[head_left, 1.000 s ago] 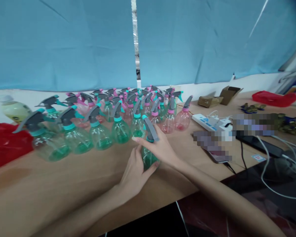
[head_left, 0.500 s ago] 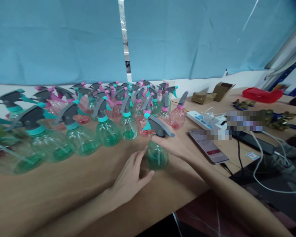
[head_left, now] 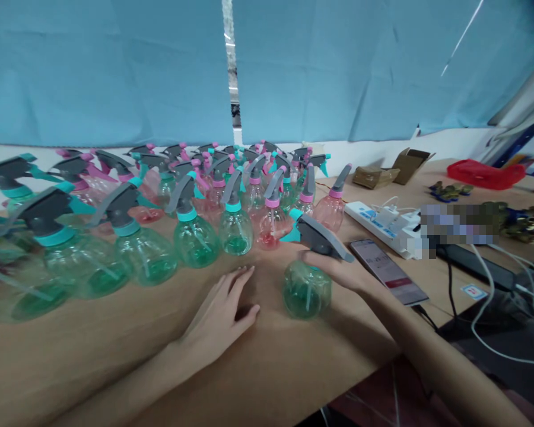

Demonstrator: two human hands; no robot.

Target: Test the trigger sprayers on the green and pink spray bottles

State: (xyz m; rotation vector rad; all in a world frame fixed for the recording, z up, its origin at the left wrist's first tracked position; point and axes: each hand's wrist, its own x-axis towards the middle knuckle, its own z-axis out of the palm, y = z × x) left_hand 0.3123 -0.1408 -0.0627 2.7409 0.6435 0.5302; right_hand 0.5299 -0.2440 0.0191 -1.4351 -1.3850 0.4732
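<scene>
My right hand (head_left: 338, 268) is closed around the neck of a green spray bottle (head_left: 307, 292), just below its grey sprayer head. The bottle is roughly upright, and a turquoise trigger and nozzle point to the left. Part of its collar is hidden by my fingers. To its left, my left hand (head_left: 222, 308) is held low over the table with its fingers stretched out and nothing in it. Nearest beyond that hand stand a green spray bottle (head_left: 235, 230) with a turquoise collar and a pink spray bottle (head_left: 271, 222) with a pink collar.
Rows of more green and pink spray bottles (head_left: 146, 261) fill the left and back of the table (head_left: 267, 367). On the right lie a phone (head_left: 387, 270), a white power strip (head_left: 374, 222) with cables, small cardboard boxes (head_left: 376, 177) and a red plastic item (head_left: 485, 174).
The held spray bottle has moved right and nearer to me with my right hand. My left hand has drawn back to the left, away from the bottle. The view has shifted slightly.
</scene>
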